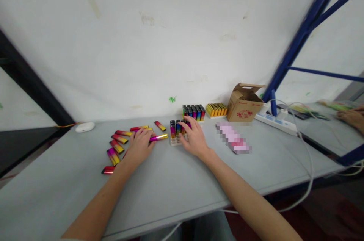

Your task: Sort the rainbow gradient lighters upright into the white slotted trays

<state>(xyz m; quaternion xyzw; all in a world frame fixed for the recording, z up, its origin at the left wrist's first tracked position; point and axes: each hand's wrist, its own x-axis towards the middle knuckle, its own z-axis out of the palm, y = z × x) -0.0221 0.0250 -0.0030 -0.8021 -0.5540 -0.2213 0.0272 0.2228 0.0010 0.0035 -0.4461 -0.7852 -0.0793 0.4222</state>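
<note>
My left hand (141, 143) is closed on a shiny purple-and-yellow tube (159, 137), whose yellow end points right. Loose tubes in red, purple and yellow lie around that hand, among them a red-and-yellow tube (116, 146) on its left and another tube (160, 125) behind it. Over a white holed tray (175, 143) reaches my right hand (195, 138), its thumb and fingers apart and touching the area of the upright tubes. Dark-topped, multicoloured tubes (173, 128) stand in the tray's back and left part. The fingers hide part of the tray.
Behind the tray stands a block of upright multicoloured tubes (193, 113), with yellow tubes (216, 110) to its right. Farther right are an open cardboard box (245, 105), a blurred pink item (233, 137) and a white power strip (277, 122) with cables. A person's hand (352, 117) appears far right.
</note>
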